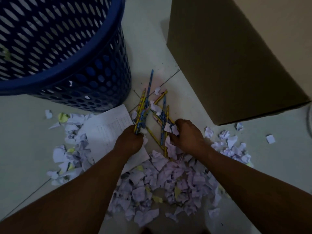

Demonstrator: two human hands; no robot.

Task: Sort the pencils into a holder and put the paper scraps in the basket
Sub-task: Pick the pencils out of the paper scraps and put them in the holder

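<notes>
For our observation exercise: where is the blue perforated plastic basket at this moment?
Head view, upper left: the blue perforated plastic basket stands on the pale floor, just beyond the white printed sheet and left of the yellow and blue pencils.

Dim, bluish cast; soft blur; wide-angle edge bending.

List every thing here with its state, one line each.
basket: upright on the floor.
bunch of pencils: gripped in the left hand.
loose pencils: lying crossed on the floor.
paper scraps: strewn on the floor, outside the basket.
printed sheet: flat, partly under the left hand.
cardboard box: standing on the floor.
right hand: fingers curled among loose pencils and paper scraps; grip unclear.
</notes>
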